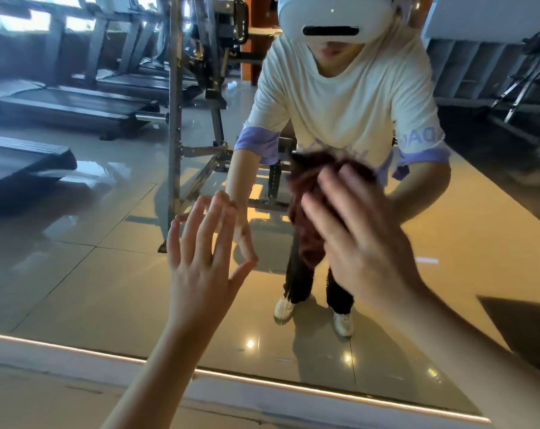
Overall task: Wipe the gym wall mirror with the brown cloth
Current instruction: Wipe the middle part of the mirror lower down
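Note:
The gym wall mirror [86, 274] fills most of the view and reflects a person in a cream shirt with a white headset. My right hand [355, 239] presses the brown cloth [306, 205] flat against the glass, fingers straight and blurred by motion. The cloth bunches above my fingertips and hangs down to their left. My left hand [200, 261] rests with spread, straight fingers on the mirror to the left of the cloth and holds nothing.
The mirror's bottom edge and a pale ledge [77, 366] run across the lower part of the view. Reflected in the glass are treadmills [61, 100], a metal rack [176, 119] and a glossy tiled floor.

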Motion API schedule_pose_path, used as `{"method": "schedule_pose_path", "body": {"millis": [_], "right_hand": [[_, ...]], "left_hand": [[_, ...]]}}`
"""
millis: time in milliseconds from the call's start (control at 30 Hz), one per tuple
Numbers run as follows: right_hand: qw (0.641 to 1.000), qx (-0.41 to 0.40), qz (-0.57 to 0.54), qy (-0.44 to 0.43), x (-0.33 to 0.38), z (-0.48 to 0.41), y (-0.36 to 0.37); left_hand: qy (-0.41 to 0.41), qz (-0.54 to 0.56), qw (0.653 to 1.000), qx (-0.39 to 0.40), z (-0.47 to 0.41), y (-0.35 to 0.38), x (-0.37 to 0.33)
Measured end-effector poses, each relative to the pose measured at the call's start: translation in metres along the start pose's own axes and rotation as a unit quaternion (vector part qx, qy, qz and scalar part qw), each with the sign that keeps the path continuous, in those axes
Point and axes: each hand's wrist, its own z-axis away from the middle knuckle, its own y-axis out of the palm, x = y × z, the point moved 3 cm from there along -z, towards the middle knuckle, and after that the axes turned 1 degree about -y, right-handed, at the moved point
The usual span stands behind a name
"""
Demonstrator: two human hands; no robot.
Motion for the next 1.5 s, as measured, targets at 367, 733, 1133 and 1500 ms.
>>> {"method": "schedule_pose_path", "body": {"millis": [367,733,1133,1500], "right_hand": [[0.999,-0.012,0.024,0.018,0.003,-0.025,-0.009],[0.996,-0.063,0.052,0.046,-0.001,-0.036,-0.014],[0.997,-0.054,0.054,0.006,0.011,-0.032,0.003],[0.992,0.036,0.080,-0.088,0.033,0.014,0.031]], "left_hand": [[0.026,0.001,1.000,0.006,-0.002,-0.007,0.008],[-0.005,-0.004,1.000,0.008,-0.009,-0.013,0.024],[0.005,0.009,1.000,-0.001,-0.007,-0.010,0.026],[0.010,0.001,1.000,-0.013,-0.007,-0.011,0.025]]}}
